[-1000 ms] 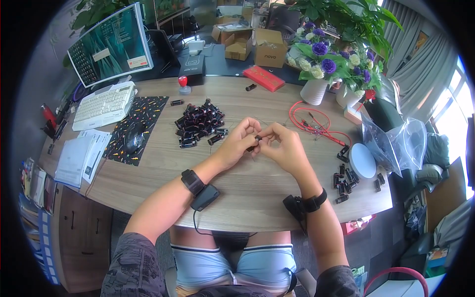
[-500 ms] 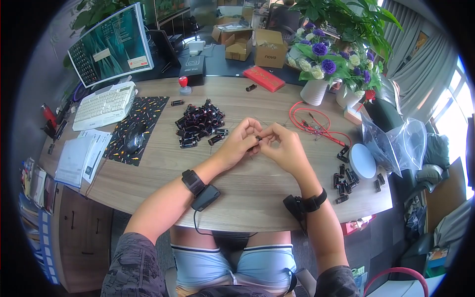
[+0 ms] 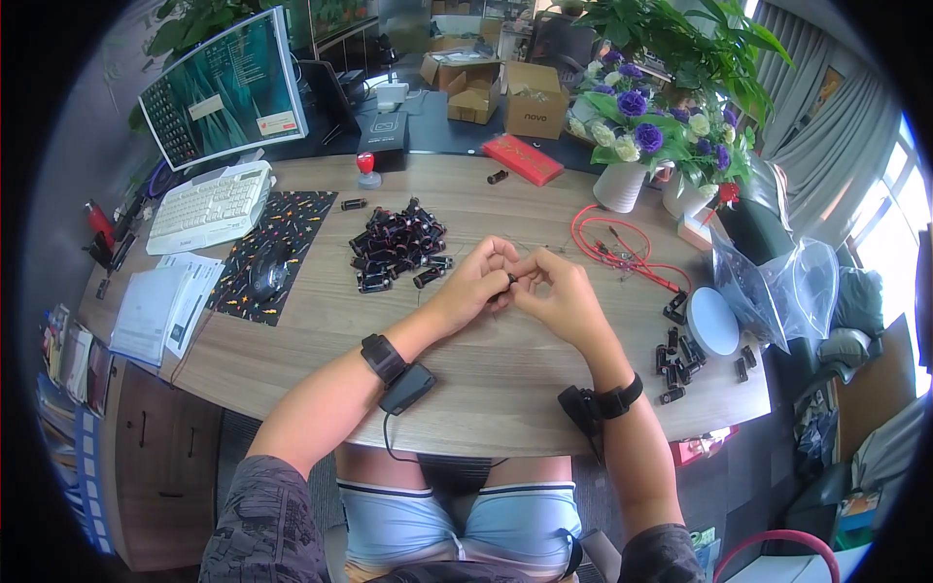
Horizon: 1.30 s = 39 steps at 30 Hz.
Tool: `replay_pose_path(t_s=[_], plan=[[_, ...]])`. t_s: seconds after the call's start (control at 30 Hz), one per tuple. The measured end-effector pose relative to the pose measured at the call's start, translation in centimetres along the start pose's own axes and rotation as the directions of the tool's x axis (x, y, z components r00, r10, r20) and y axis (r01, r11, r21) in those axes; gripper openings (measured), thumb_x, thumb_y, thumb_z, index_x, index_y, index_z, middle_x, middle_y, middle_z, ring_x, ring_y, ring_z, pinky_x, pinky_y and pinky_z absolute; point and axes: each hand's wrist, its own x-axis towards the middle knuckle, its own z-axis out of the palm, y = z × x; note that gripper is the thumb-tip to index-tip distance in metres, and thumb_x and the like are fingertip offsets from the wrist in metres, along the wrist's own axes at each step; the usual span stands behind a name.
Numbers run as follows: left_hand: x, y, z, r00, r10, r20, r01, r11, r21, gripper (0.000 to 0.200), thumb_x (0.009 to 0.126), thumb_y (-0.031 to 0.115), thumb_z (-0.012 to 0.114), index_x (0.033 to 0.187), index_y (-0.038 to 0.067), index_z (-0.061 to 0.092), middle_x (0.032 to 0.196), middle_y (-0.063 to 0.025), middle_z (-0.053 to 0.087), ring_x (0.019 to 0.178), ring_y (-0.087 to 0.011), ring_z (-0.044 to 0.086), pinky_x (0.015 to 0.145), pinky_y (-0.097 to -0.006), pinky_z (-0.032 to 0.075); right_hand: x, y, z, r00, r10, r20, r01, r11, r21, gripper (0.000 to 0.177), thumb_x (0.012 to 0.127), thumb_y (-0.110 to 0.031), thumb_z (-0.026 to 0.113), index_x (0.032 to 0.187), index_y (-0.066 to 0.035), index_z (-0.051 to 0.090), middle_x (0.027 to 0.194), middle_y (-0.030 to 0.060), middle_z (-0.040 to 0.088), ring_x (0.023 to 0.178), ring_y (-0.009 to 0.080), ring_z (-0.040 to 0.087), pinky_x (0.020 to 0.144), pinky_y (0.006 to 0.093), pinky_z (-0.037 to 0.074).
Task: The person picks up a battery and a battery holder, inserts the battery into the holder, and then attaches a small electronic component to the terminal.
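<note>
Both hands have hardly moved; they sit a tiny bit lower in the head view than a second ago, and they are still pressed close together. The left hand (image 3: pixel 473 282) and the right hand (image 3: pixel 559 296) meet above the middle of the worktop (image 3: pixel 466 389). Between their fingertips they pinch one small black part (image 3: pixel 511 279). Each hand has its thumb and first fingers closed on the part, and the other fingers are curled in. The part is off the wood, held up between the two hands, and most of it is hidden by the fingers.

A big pile (image 3: pixel 394 243) of the same kind of black parts lies near the left hand, a little further back. A smaller bunch (image 3: pixel 680 352) lies well apart on the right, just beside a white disc (image 3: pixel 712 319). A red wire (image 3: pixel 622 243) loops behind the right hand.

It looks like the person is in the middle of working on this one part with the fingertips, maybe twisting or bending something thin on it. The thin bit is too small to see well. The step seems only half done, since both hands hold on tight. The next move calls for small, slow finger work and a firm pinch, so the little part does not slip and drop onto the worktop.
</note>
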Motion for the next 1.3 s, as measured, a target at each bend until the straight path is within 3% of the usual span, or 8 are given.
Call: replay_pose_path(t_s=[0.17,0.27,0.43,0.67,0.97,1.2,1.3], plan=[[0.1,-0.2,-0.2,1.000,-0.001,-0.013,0.001,1.000,-0.018,0.033,0.101,0.012,0.054,0.133,0.008,0.046,0.103,-0.0060,0.065,0.070,-0.0102,0.055,0.060,-0.0235,0.040,0.1,0.0,-0.3,1.000,0.003,0.011,-0.003,1.000,-0.013,0.030,0.084,-0.001,0.077,0.113,0.003,0.073,0.081,0.0096,0.071,0.077,0.0167,0.068,0.080,0.0322,0.057],[0.1,0.2,-0.2,0.999,-0.042,-0.034,0.035,0.980,-0.196,0.036,0.103,0.014,0.056,0.137,0.009,0.045,0.102,-0.0074,0.065,0.068,-0.0119,0.055,0.059,-0.0250,0.040,0.4,0.1,-0.7,1.000,0.003,0.005,-0.003,1.000,-0.004,0.033,0.085,-0.001,0.077,0.119,0.003,0.074,0.083,0.0084,0.071,0.079,0.0154,0.067,0.082,0.0317,0.057],[0.1,0.1,-1.2,0.999,-0.049,-0.004,0.045,0.944,-0.327,0.038,0.104,0.015,0.058,0.139,0.008,0.045,0.096,-0.0081,0.065,0.067,-0.0132,0.055,0.059,-0.0267,0.041,0.4,1.8,-1.0,0.996,0.017,-0.093,-0.011,0.998,0.061,0.033,0.090,-0.001,0.077,0.123,0.002,0.074,0.090,0.0050,0.072,0.085,0.0117,0.067,0.087,0.0301,0.056],[0.3,0.3,-1.7,0.999,-0.021,-0.024,0.019,0.997,-0.081,0.032,0.107,0.015,0.055,0.137,0.008,0.048,0.082,-0.0072,0.064,0.066,-0.0135,0.057,0.060,-0.0271,0.046,0.5,1.4,-1.4,0.991,0.103,-0.089,-0.093,0.989,0.112,0.031,0.093,0.001,0.077,0.123,0.004,0.073,0.099,0.0018,0.071,0.093,0.0095,0.067,0.091,0.0264,0.054],[0.1,0.5,-1.2,0.998,-0.061,-0.018,0.057,0.983,-0.175,0.029,0.109,0.016,0.056,0.136,0.008,0.049,0.084,-0.0078,0.066,0.066,-0.0136,0.061,0.059,-0.0259,0.046,0.5,1.2,-1.4,0.994,0.079,-0.080,-0.071,0.993,0.099,0.033,0.092,0.000,0.078,0.124,0.004,0.074,0.102,0.0071,0.077,0.094,0.0110,0.072,0.092,0.0276,0.056],[0.7,-0.3,-1.8,0.994,0.083,-0.075,-0.078,0.995,0.064,0.024,0.114,0.030,0.055,0.123,0.008,0.052,0.089,-0.0074,0.068,0.061,-0.0126,0.062,0.057,-0.0253,0.047,0.5,1.4,-1.6,0.986,0.138,-0.098,-0.120,0.978,0.169,0.031,0.093,-0.003,0.080,0.123,0.005,0.075,0.098,0.0088,0.079,0.091,0.0124,0.075,0.088,0.0278,0.057],[0.6,-0.3,-1.9,0.992,0.097,-0.079,-0.092,0.993,0.067,0.023,0.115,0.031,0.055,0.118,0.008,0.053,0.089,-0.0069,0.067,0.060,-0.0124,0.062,0.056,-0.0252,0.047,0.4,1.6,-1.5,0.986,0.138,-0.095,-0.121,0.979,0.162,0.031,0.094,-0.005,0.081,0.122,0.005,0.075,0.097,0.0089,0.079,0.091,0.0126,0.075,0.086,0.0276,0.057]])
